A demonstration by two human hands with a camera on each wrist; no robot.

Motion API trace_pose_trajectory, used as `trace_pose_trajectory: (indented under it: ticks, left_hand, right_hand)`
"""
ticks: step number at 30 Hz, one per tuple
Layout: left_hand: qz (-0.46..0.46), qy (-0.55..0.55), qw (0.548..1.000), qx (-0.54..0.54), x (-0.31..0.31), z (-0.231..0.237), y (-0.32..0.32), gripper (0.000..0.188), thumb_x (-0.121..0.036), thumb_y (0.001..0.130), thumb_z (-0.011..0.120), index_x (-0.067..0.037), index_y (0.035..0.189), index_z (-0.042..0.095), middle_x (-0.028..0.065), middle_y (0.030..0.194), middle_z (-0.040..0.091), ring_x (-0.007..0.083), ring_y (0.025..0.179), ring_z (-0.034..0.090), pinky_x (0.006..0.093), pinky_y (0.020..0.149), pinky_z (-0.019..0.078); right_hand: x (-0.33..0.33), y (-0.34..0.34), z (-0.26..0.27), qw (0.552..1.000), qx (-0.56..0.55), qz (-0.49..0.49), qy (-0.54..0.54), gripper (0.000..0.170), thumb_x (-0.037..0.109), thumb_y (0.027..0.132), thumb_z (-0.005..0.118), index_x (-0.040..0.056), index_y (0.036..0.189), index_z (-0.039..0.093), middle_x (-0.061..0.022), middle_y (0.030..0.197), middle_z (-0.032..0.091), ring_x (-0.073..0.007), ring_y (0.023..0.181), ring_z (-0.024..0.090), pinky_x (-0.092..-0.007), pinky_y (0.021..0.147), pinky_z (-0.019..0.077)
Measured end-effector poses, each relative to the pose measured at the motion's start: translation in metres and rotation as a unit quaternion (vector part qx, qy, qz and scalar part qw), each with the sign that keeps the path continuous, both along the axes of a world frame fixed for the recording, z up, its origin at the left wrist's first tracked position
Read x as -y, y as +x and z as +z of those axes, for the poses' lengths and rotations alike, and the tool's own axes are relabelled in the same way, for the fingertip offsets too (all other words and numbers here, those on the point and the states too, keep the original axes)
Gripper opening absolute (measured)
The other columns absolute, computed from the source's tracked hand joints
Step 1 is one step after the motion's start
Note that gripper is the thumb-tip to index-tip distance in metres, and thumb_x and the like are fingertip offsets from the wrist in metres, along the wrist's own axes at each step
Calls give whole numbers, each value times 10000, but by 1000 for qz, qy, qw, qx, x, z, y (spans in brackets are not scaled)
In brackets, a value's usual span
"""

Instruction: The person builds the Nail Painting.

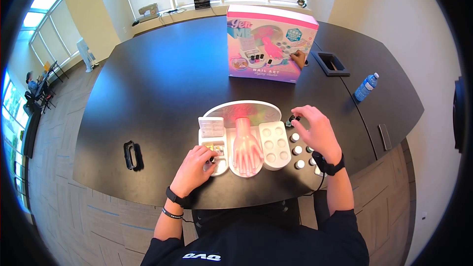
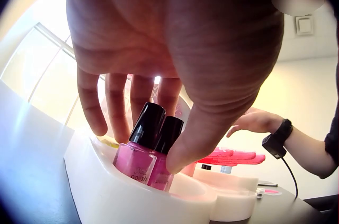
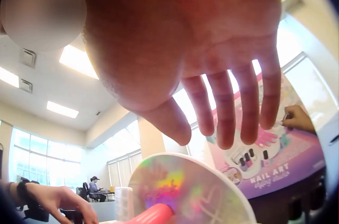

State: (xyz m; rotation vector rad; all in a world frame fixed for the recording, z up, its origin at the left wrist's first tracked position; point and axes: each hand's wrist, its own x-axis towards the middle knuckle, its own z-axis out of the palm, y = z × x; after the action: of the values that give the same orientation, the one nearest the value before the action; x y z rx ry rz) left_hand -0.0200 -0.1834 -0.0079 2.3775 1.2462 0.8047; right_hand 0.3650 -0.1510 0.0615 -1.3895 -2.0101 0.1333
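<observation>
My left hand [image 1: 194,165] is over the left compartments of a white nail-art station [image 1: 220,167]. In the left wrist view, two pink nail polish bottles [image 2: 134,163] with black caps stand tilted in a compartment; the thumb lies against the rear nail polish bottle [image 2: 168,138], with fingers behind the caps. My right hand [image 1: 318,130] is raised above the table's right side with nothing in it, fingers spread in the right wrist view, close to dark polish bottles [image 1: 290,122]. Between the hands, a pink model hand [image 1: 246,148] lies palm down before a shiny backboard [image 3: 183,189].
Several white-capped bottles [image 1: 297,150] stand right of the round-welled tray [image 1: 268,160]. Behind the station rises a nail art box [image 1: 263,69]. A water bottle [image 1: 366,87] and table socket well [image 1: 331,64] are at right; a black frame-like object [image 1: 131,155] lies left.
</observation>
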Motion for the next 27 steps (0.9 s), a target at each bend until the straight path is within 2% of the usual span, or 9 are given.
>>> trace_pose_trajectory:
  ticks: [4, 12, 15, 20, 23, 27]
  left_hand:
    - [-2, 9, 1000, -4, 1, 1, 1, 249, -20, 857, 745, -49, 1103, 713, 118, 1023, 681, 343, 1044, 636, 447, 981, 530]
    - [3, 7, 1000, -4, 6, 8, 2, 279, -43, 869, 766, -64, 1141, 707, 107, 1066, 675, 337, 1098, 634, 445, 1004, 525]
    - [8, 16, 1000, -9, 9, 12, 1, 304, -57, 870, 781, -62, 1164, 704, 112, 1111, 681, 342, 1145, 636, 446, 1024, 522]
    - [23, 10, 1000, -11, 12, 15, -1, 353, -61, 831, 822, -46, 1166, 714, 135, 1195, 697, 363, 1191, 641, 448, 1047, 534]
    - [24, 20, 999, -9, 13, 17, -1, 350, -62, 828, 830, -44, 1159, 717, 135, 1189, 698, 364, 1185, 642, 449, 1043, 537]
    - [26, 39, 999, 4, 14, 21, 0, 338, -59, 825, 841, -43, 1144, 729, 135, 1199, 705, 368, 1176, 649, 452, 1025, 550]
  right_hand:
    - [-26, 26, -16, 998, -36, -24, -36, 168, 130, 945, 771, 40, 1085, 746, -110, 1035, 736, -308, 984, 726, -423, 879, 573]
    - [-68, 73, -61, 989, -12, -112, -100, 189, 115, 941, 764, 89, 1126, 787, -84, 1093, 746, -288, 993, 734, -421, 909, 590]
    - [-73, 79, -68, 984, 33, -108, -138, 228, 79, 930, 757, 121, 1148, 809, -85, 1123, 753, -294, 1014, 739, -435, 942, 596]
    - [-78, 81, -74, 986, -21, -38, -158, 376, -56, 888, 728, 138, 1195, 828, -100, 1154, 756, -320, 1085, 734, -452, 982, 589]
    - [-81, 84, -81, 991, -19, 3, -132, 404, -89, 867, 733, 129, 1193, 832, -109, 1156, 758, -343, 1095, 726, -446, 989, 583]
    - [-81, 85, -82, 990, -20, 6, -140, 380, -89, 850, 756, 104, 1168, 833, -113, 1144, 766, -358, 1096, 721, -448, 993, 577]
